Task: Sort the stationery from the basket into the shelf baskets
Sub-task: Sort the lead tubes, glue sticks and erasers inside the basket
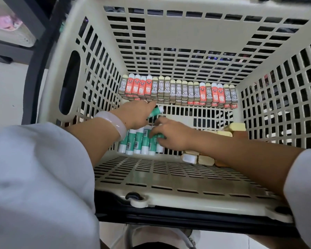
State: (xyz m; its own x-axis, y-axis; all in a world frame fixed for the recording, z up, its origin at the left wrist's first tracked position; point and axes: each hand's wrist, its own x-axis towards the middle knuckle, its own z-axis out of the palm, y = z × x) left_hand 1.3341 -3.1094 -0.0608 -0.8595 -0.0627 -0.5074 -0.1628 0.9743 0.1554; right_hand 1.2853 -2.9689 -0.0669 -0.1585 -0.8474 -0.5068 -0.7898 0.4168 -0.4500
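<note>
I look down into a deep beige slatted basket (169, 180). Along its far wall stands a row of grey and red 2B pencil-lead boxes (178, 92). At the bottom left lies a bundle of green-and-white glue sticks (138, 142). My left hand (135, 114) grips one green glue stick (155, 112) lifted above the bundle. My right hand (171, 135) curls its fingers round another glue stick at the bundle's right side. Beige erasers (199, 159) lie under my right forearm.
More pale yellow erasers (235, 127) sit at the basket's right wall. A dark frame (187, 218) carries the basket's near rim. A grey shelf with a pale bin (11, 31) is at the upper left, over a white floor (4, 97).
</note>
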